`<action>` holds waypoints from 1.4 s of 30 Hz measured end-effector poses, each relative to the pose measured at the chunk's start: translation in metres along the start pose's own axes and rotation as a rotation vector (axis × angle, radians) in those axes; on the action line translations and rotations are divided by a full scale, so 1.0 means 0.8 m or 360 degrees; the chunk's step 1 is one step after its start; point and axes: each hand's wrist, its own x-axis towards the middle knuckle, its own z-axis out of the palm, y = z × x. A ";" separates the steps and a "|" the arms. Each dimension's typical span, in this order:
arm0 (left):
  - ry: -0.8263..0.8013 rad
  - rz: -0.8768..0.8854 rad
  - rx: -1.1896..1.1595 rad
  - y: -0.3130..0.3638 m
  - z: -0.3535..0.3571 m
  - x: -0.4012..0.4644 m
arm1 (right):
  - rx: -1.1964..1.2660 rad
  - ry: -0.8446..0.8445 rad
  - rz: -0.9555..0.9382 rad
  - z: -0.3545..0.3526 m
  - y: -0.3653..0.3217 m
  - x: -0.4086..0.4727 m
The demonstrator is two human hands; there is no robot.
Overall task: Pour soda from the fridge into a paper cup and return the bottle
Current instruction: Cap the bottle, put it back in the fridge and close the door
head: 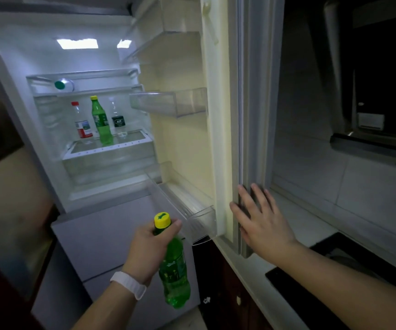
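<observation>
My left hand (148,248) grips the neck of a green soda bottle (174,272) with a yellow cap, held upright in front of the open fridge, below its lit compartment. My right hand (261,217) lies flat with straight fingers against the outer edge of the open fridge door (218,129). On the glass shelf (111,148) inside stand a second green soda bottle (101,122), a clear bottle with a red label (82,123) and a clear bottle with a dark label (118,121). No paper cup is in view.
Clear door bins (170,103) line the inside of the door, the lowest (201,220) close to the held bottle. A green-capped bottle (62,85) lies on an upper shelf. A white counter (294,225) with a dark hob (349,265) runs along the right.
</observation>
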 end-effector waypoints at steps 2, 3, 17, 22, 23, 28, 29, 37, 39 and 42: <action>0.0014 -0.0002 0.0018 -0.001 0.014 0.004 | 0.0003 -0.0021 0.0003 0.009 0.019 -0.002; 0.0020 -0.0003 0.0025 -0.002 0.020 0.005 | -0.0002 -0.0026 0.0002 0.013 0.027 -0.002; 0.0002 0.0001 0.0080 -0.003 0.072 0.018 | -0.0026 -0.0185 0.0137 0.047 0.117 -0.004; -0.0019 0.0005 0.0080 0.001 0.082 0.019 | -0.0096 -0.0267 0.0129 0.055 0.132 -0.002; -0.0024 0.0010 0.0087 0.002 0.084 0.019 | -0.0112 -0.0284 0.0132 0.056 0.133 -0.002; -0.0020 0.0024 0.0132 0.007 0.089 0.027 | -0.0146 -0.0354 0.0160 0.060 0.136 -0.003; -0.0017 0.0021 0.0133 0.007 0.089 0.029 | -0.0153 -0.0379 0.0157 0.061 0.136 -0.002; -0.0044 0.0042 0.0128 0.014 0.091 0.033 | -0.0182 -0.0395 0.0130 0.059 0.138 0.001; -0.0053 0.0062 0.0118 0.015 0.090 0.034 | -0.0196 -0.0420 0.0149 0.055 0.136 0.002; -0.0073 0.0072 0.0074 0.018 0.089 0.035 | -0.0187 -0.0425 0.0152 0.049 0.129 0.005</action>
